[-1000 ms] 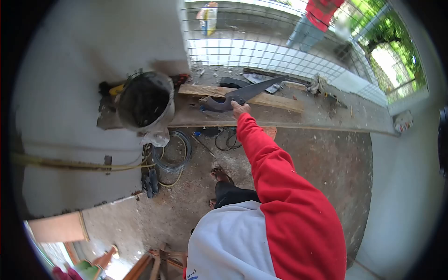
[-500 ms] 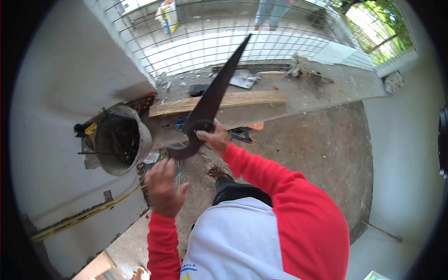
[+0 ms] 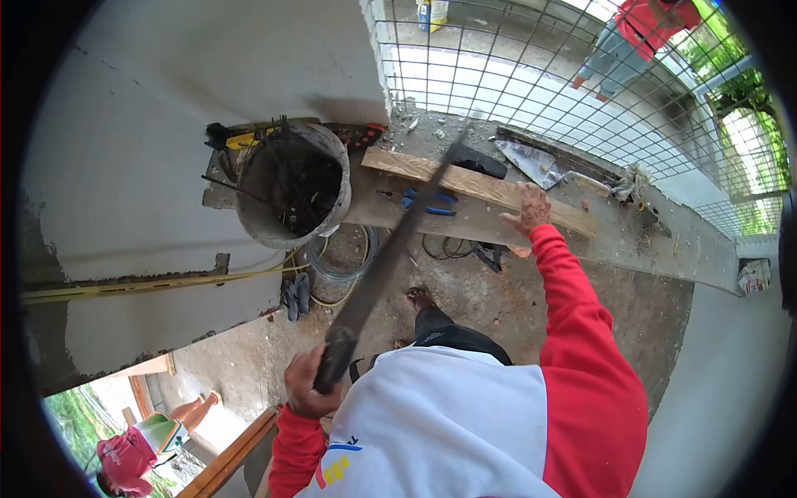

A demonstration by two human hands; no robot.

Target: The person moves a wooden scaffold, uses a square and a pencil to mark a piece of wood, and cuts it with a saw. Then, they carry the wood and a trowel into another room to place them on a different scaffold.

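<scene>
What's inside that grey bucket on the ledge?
Inside the bucket a few thin dark rods stick up from a dark tangle. Its bottom is lost in shadow, so what else lies there cannot be told.

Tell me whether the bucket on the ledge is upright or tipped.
Upright: the bucket stands on the ledge, open mouth facing up, dark clutter inside.

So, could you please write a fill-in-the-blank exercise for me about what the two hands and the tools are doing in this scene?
1. The left hand grips the handle of a long ____.
2. The right hand lies with spread fingers on a wooden ____.
3. The pliers lying next to the blade have ____ handles.
4. The round grey ____ by the wall has rods inside.

Missing words: saw; plank; blue; bucket.
</scene>
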